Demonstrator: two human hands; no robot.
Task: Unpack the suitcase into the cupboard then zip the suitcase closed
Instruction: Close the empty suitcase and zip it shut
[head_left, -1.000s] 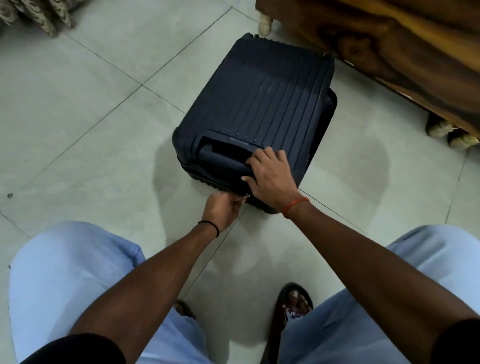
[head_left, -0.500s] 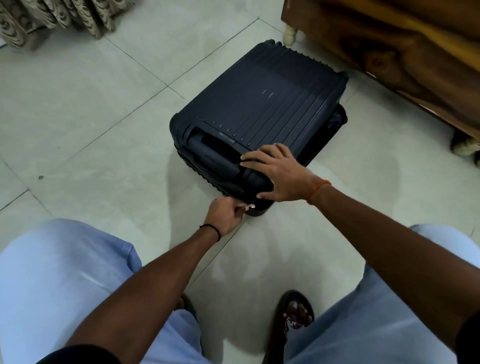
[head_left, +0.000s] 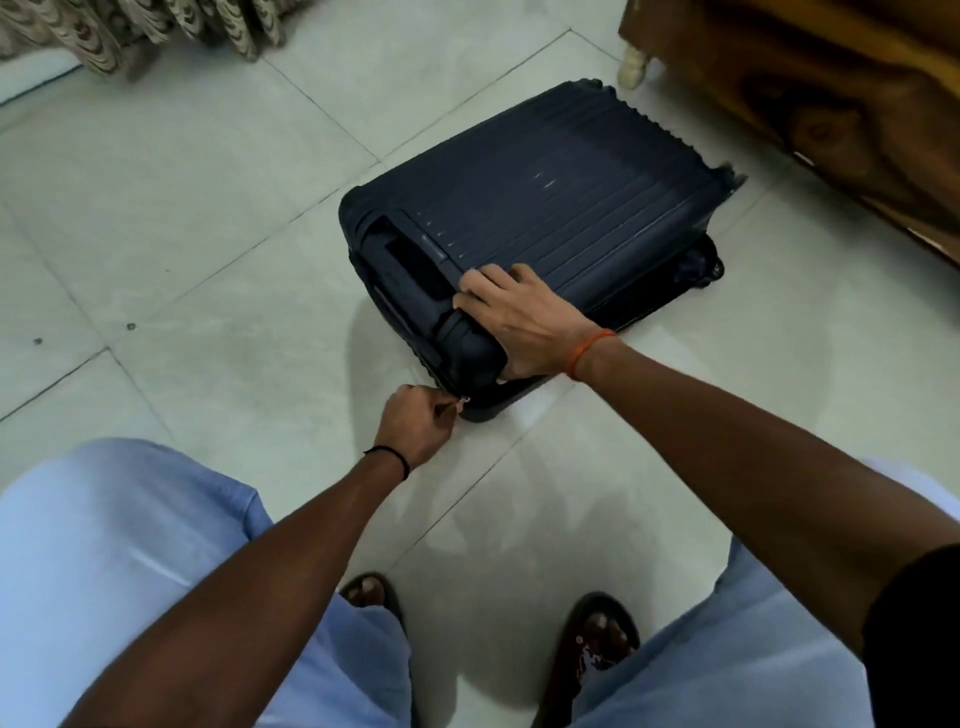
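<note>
The navy hard-shell suitcase (head_left: 540, 218) lies flat on the pale tiled floor (head_left: 182, 234), lid down, with a wooden furniture piece (head_left: 810, 98) at far right and patterned fabric (head_left: 130, 31) at far left. My right hand (head_left: 519, 322) lies spread over its near corner, fingers fairly straight, thumb against the side. My left hand (head_left: 415, 421) is curled tight, pinching the small metal zipper pull (head_left: 464, 399) at that corner's lower edge.
</note>
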